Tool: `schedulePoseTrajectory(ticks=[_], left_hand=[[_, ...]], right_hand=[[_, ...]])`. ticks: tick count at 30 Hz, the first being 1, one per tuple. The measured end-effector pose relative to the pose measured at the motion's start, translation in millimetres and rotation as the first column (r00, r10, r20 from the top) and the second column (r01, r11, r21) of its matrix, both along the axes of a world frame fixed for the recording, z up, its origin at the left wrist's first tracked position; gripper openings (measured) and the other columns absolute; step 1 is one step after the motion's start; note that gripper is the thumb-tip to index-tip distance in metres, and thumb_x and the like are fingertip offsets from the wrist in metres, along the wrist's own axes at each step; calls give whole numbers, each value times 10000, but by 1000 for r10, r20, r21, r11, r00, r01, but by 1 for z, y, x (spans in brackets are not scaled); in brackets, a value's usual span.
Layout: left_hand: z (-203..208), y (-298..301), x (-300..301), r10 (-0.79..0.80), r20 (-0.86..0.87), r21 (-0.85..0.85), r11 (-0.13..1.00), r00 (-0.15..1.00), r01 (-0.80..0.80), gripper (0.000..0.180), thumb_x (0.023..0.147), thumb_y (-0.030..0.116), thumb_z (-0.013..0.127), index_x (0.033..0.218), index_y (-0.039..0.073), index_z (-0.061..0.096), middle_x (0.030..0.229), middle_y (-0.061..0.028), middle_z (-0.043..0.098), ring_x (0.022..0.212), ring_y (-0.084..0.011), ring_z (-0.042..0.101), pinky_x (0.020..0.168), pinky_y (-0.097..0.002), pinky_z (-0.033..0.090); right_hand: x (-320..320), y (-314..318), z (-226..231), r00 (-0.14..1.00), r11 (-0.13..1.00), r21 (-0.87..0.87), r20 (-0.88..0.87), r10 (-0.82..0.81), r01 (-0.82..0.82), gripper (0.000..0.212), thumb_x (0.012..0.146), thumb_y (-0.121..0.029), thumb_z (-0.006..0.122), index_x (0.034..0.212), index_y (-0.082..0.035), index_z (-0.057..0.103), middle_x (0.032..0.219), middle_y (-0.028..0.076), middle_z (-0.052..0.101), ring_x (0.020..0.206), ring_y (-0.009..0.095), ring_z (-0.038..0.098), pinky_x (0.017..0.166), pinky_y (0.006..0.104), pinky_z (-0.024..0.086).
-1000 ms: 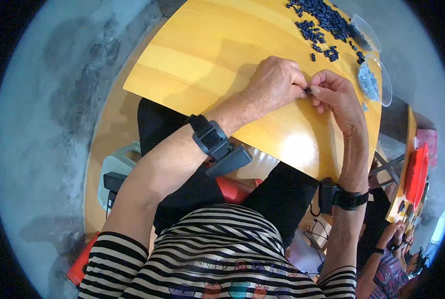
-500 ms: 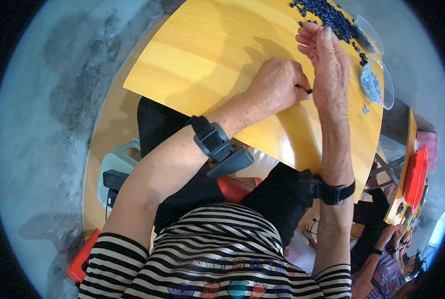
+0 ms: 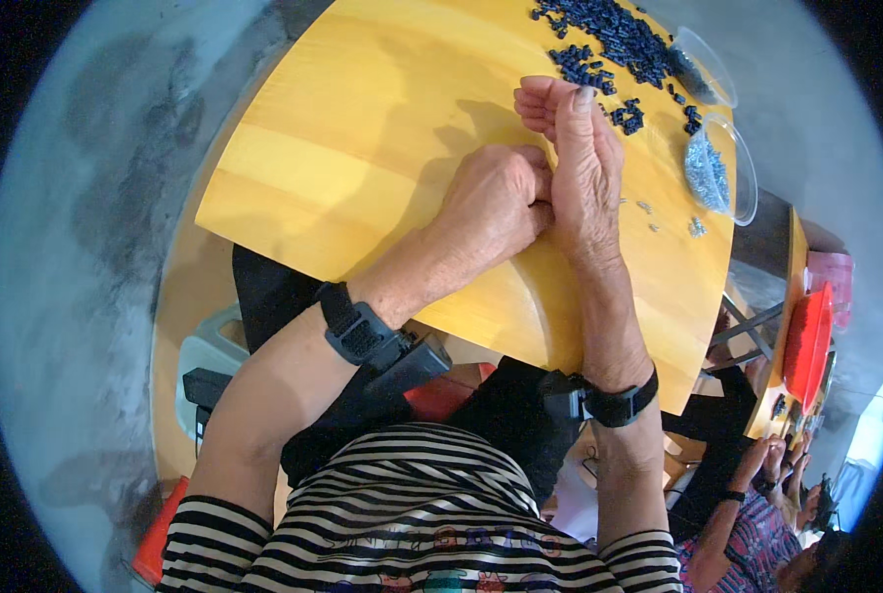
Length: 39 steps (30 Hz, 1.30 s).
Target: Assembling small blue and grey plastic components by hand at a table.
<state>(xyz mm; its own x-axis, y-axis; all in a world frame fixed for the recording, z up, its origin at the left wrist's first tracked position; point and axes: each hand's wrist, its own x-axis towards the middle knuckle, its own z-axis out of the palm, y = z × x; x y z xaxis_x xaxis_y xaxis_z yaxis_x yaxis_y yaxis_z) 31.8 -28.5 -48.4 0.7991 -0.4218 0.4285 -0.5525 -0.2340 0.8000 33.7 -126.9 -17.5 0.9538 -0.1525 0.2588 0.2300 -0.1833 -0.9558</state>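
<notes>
My left hand [image 3: 498, 203] is closed in a pinch, its fingertips pressed against the palm side of my right hand. Whatever it holds is hidden there. Upright beside it is my right hand [image 3: 589, 170], fingers stretched and slightly curved, thumb raised; its palm is mostly out of sight. Just beyond its fingertips, small dark plastic parts [image 3: 582, 69] lie loose on the yellow table [image 3: 352, 128], with a larger pile [image 3: 624, 40] behind them. Several tiny silvery pieces [image 3: 697, 227] are scattered to the right of my right wrist.
At the table's right edge a clear tub [image 3: 743, 188] lies tilted with small silvery pieces inside. Behind it another clear tub [image 3: 713, 69] holds dark parts. A red basin [image 3: 808, 346] and another person's hands [image 3: 772, 455] are at a neighbouring table on the right.
Both hands have shifted left and slightly down in the picture and come closer together. A small black part seen at my left fingertips is now hidden. More dark parts and silvery pieces show.
</notes>
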Motion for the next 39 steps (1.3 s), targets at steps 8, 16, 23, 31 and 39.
schedulePoseTrajectory(ticks=[8, 16, 23, 31, 39], left_hand=[[9, 5, -2, 2, -45, -66, 998, 999, -5, 83, 653, 41, 648, 723, 11, 615, 733, -167, 612, 675, -354, 597, 600, -411, 477], [6, 4, -3, -18, -126, -65, 998, 992, 10, 92, 666, 33, 643, 754, 25, 618, 752, -171, 616, 671, -349, 605, 578, -395, 480], [7, 7, -2, -52, -259, -107, 994, 965, 25, 104, 725, 84, 665, 766, 13, 600, 704, -159, 623, 679, -283, 636, 568, -346, 478], [6, 3, -6, 58, -274, -27, 997, 960, -68, 96, 667, 87, 672, 717, 29, 613, 672, -164, 613, 659, -350, 608, 574, -407, 477], [6, 7, -2, 19, -151, 48, 999, 988, -12, 166, 690, 108, 691, 771, 2, 592, 718, -173, 625, 685, -321, 632, 581, -363, 490]], right_hand=[[-5, 0, -1, 999, 991, -129, 1, 38, -38, 493, 972, -393, 334, 1032, 25, 589, 996, 112, 613, 961, 190, 551, 895, 312, 414], [-4, 0, -10, 994, 986, -162, 97, 55, -39, 366, 951, -280, 411, 955, 38, 591, 889, 177, 620, 835, 279, 603, 757, 326, 466], [0, -1, -10, 975, 974, -204, 177, 131, -94, 347, 938, -275, 433, 942, 33, 593, 855, 174, 611, 772, 286, 595, 701, 332, 464], [-1, -1, -8, 987, 989, -120, 124, 106, -91, 367, 939, -288, 445, 909, 42, 604, 837, 167, 618, 764, 279, 601, 694, 329, 469], [-4, -4, -1, 981, 968, -162, -61, 187, -194, 493, 968, -390, 341, 1012, 37, 582, 968, 120, 624, 927, 198, 567, 852, 308, 435]])
